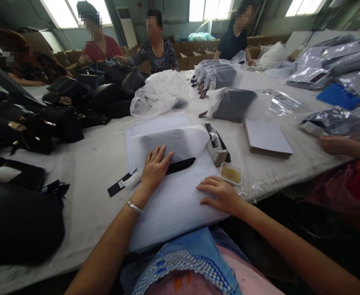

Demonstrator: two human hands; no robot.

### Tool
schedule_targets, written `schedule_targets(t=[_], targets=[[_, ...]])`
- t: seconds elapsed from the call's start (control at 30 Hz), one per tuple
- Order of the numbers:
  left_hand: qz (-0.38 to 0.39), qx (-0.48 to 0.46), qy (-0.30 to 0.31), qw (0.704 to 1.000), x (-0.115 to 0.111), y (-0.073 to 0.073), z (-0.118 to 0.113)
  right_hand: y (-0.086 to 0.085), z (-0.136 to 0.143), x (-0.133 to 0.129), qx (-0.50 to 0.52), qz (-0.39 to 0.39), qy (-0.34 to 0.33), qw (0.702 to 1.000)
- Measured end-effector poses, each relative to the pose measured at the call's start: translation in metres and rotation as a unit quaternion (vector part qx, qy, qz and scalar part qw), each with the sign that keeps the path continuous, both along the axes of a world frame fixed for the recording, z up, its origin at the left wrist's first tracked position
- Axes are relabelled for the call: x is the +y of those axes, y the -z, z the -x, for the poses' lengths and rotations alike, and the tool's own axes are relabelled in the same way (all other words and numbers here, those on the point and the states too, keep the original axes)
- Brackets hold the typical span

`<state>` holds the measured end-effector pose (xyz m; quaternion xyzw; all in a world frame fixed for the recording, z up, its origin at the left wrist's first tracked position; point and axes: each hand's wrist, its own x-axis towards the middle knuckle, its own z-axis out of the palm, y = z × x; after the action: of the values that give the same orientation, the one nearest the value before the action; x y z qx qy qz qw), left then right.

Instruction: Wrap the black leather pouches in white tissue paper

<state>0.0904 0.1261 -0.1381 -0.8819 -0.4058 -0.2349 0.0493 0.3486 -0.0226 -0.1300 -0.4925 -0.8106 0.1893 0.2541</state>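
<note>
My left hand [157,168] lies with spread fingers on a dark bag [180,164] partly covered by thin white paper [195,137]. Black tags [118,186] stick out at the bag's left end. Beneath is a stack of white sheets [174,209]. My right hand [218,192] rests flat on the right side of that stack, fingers apart, holding nothing. Just beyond it is a small white dish [231,173] with something yellowish inside. A tape dispenser [217,145] stands behind the dish, touching the paper's right edge.
Black bags [63,106] are heaped on the left. Farther back lie crumpled plastic [164,92] and a wrapped bag [233,104]. A stack of white cards [267,137] sits to the right. Several people stand across the table; another person's hand [336,145] is at the right.
</note>
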Motion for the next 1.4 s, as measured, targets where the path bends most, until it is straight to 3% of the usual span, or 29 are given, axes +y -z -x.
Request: schedule_targets(t=[0.2,0.5,0.63,0.77,0.9,1.0,1.07,1.17,1.27,1.33,1.4], targets=[[0.021,-0.004,-0.003,1.0,-0.001,-0.006,-0.001,-0.002,0.004,0.02,0.025,0.065,-0.022,0.997],[0.082,-0.017,0.0,0.996,0.004,-0.027,0.002,-0.023,0.005,0.038,0.021,0.149,-0.025,0.988],[0.154,-0.031,0.001,0.988,0.009,-0.047,0.004,-0.043,0.006,0.055,0.048,0.123,0.026,0.991],[0.241,0.017,0.025,0.97,0.019,-0.072,0.01,-0.059,0.007,0.083,0.037,0.066,0.07,0.995],[0.273,0.059,0.065,0.958,0.029,-0.094,0.02,-0.065,0.006,0.115,0.048,0.049,0.09,0.994],[0.279,0.078,0.088,0.953,0.032,-0.099,0.022,-0.067,0.007,0.128,0.061,0.038,0.092,0.993],[0.272,0.078,0.086,0.955,0.033,-0.096,0.02,-0.068,0.009,0.126,0.054,0.0,0.095,0.994],[0.251,0.056,0.066,0.964,0.034,-0.089,0.017,-0.067,0.016,0.105,0.03,-0.125,0.127,0.984],[0.23,0.03,0.058,0.971,0.034,-0.083,0.017,-0.052,0.026,0.076,-0.002,-0.224,0.121,0.967],[0.219,0.019,0.058,0.974,0.032,-0.082,0.019,-0.036,0.031,0.06,-0.032,-0.215,0.096,0.971],[0.211,0.015,0.061,0.975,0.03,-0.081,0.021,-0.021,0.035,0.049,-0.063,-0.158,0.103,0.98]])
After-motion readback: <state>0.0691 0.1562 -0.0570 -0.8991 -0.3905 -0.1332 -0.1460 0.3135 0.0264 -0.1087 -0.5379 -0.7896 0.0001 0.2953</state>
